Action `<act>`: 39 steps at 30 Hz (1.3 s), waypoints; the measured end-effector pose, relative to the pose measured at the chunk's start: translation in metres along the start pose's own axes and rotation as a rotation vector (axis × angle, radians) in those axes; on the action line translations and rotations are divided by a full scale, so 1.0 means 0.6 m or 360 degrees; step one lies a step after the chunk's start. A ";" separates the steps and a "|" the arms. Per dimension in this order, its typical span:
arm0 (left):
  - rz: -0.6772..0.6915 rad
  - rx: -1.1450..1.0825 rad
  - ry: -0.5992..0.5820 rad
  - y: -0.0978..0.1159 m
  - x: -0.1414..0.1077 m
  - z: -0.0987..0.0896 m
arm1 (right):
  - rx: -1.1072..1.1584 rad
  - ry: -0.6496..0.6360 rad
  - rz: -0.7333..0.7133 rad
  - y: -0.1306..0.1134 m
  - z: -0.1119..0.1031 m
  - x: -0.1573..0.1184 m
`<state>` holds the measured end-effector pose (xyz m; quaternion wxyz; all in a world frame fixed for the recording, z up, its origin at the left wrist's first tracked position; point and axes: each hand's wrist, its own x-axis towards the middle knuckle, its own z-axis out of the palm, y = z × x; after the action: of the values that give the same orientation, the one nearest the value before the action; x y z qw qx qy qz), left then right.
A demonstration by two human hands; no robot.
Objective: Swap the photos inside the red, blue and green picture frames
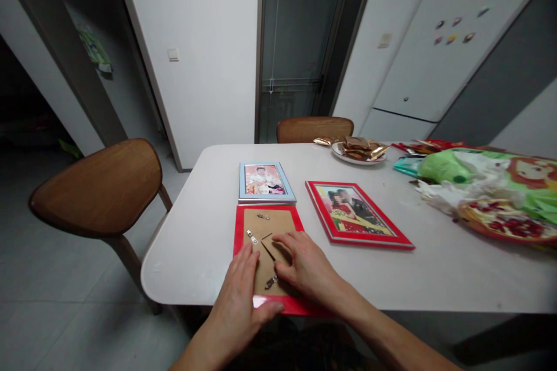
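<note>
A red frame lies face down near the table's front edge, its brown backing board up. Small metal clips sit on the board, and a thin dark strip stands out from it. My left hand rests on the frame's left side and lower edge, fingers stretched out, holding nothing. My right hand is over the board's right part, thumb and index finger apart beside the strip. Just behind lies a light blue picture frame, face up. To the right is another red picture frame, also face up.
The white table bears a plate of gold-wrapped packets at the back and green bags with a fruit tray at the right. Wooden chairs stand left and behind.
</note>
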<state>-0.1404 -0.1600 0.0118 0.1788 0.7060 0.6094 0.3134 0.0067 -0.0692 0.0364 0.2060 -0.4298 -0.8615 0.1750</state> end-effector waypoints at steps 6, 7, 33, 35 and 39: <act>-0.0337 -0.0899 0.0363 0.010 0.022 -0.021 | 0.0033 0.0148 -0.0097 -0.033 -0.030 0.005; -0.0410 -0.1118 0.0368 0.009 0.026 -0.028 | 0.0077 0.0145 -0.0139 -0.039 -0.031 0.006; -0.0610 0.0353 0.0482 -0.130 -0.001 -0.153 | 0.0605 0.0121 0.0654 0.071 -0.022 0.017; -0.0452 0.0301 0.0433 -0.091 0.008 -0.127 | 0.1168 0.0046 0.0730 0.062 -0.029 0.014; -0.0083 0.0091 0.0250 0.010 0.027 -0.053 | 0.1787 0.0022 0.0852 0.036 -0.048 0.009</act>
<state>-0.1561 -0.1496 0.0430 0.1183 0.6679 0.6484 0.3456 0.0328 -0.0489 0.0516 0.3551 -0.4581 -0.4992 0.6441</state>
